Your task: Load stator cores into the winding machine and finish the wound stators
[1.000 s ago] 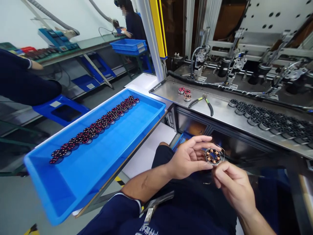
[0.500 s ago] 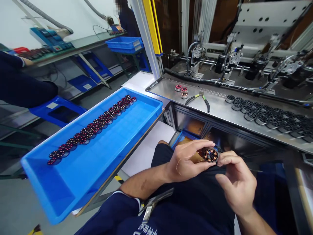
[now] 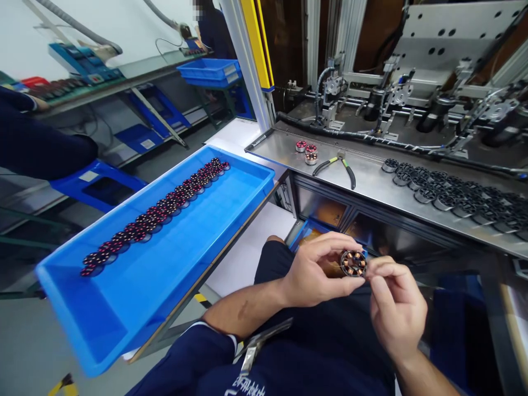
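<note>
**Wire-wound ring (image 3: 361,264) held in the left hand (image 3: 317,270)**

The ring is grasped at its edge by the left thumb and fingers, in front of the metal bench (image 3: 365,169). The right hand (image 3: 398,308) is placed at the opposite edge, its fingertips drawn together; whether anything is pinched there cannot be told. Pliers (image 3: 341,157) are laid, handles spread, near three loose rings (image 3: 311,156). More rings (image 3: 159,214) are lined up in the blue tray (image 3: 177,264).

On the left, a row of stators (image 3: 159,214) is lying in the tray (image 3: 181,247); ahead, on the ledge (image 3: 371,181), pliers (image 3: 340,157) are lying between three stators (image 3: 311,158) and a cluster (image 3: 460,192) rightward; machinery (image 3: 400,94) is standing behind; one stator (image 3: 350,257) is sitting between left hand (image 3: 315,269) and right hand (image 3: 398,302)
</note>
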Tool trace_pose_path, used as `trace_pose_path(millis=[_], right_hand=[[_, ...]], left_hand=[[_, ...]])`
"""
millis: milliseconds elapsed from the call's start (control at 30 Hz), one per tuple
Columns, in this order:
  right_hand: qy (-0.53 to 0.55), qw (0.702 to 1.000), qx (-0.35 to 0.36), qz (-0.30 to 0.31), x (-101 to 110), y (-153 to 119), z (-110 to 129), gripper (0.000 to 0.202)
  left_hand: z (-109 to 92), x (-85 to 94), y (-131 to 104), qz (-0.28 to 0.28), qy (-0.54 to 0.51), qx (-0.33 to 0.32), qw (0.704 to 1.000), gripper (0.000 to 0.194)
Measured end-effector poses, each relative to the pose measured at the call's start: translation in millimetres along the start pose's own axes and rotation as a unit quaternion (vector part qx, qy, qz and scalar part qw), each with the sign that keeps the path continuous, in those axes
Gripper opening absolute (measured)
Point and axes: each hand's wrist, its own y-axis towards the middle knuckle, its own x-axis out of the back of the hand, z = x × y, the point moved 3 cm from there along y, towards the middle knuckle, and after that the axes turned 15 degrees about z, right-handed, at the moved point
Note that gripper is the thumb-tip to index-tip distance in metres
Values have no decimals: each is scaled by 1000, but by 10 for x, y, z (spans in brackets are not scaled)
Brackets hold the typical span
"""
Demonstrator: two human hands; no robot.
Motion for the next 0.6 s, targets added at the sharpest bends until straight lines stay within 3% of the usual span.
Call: trace_pose_path(millis=[133,400,500,600], right_hand=[[16,999,10,48,-14,72,52,7],[56,997,-52,-18,-66,34,-184,17],[32,999,-8,-16,-29,50,-167,8],[-56,996,68,-5,4,106,-3,23]], left_hand=[[-116,-10,33,8,159,-101,982,44],[-28,22,6,-10,108,-85,990,45],[-31,41,4,-5,130,-93,987,45],[-74,40,19,11,170,-106,980,44]])
